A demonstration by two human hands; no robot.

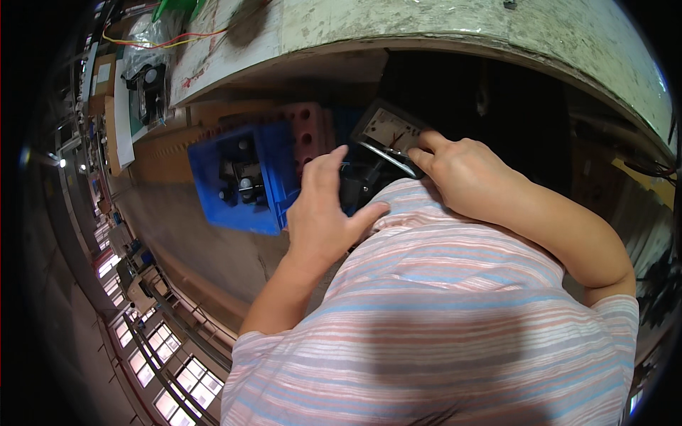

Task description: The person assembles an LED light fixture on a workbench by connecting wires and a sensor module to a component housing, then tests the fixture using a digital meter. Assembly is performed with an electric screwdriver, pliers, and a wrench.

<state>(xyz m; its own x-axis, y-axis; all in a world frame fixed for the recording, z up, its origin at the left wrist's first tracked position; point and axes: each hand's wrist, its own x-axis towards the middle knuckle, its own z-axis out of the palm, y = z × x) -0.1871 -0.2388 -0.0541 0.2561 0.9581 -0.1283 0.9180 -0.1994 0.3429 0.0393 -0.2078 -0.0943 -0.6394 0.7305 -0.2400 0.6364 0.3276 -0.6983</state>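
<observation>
Worn pale tabletop [426, 21] arches over a dark space, above a blue plastic crate [241, 177] of black parts. Left hand [323, 213] hovers open beside the crate; right hand [462, 174] has its grip pinched on a small analog meter [389, 131].

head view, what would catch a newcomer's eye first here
The bright blue plastic crate left of centre stands out most, with dark metal parts inside it. Just right of it, the left hand spreads open by the crate's edge, while the right hand touches a flat panel meter with a white dial. The striped shirt fills the lower frame, under a worn pale bench at the top.
</observation>
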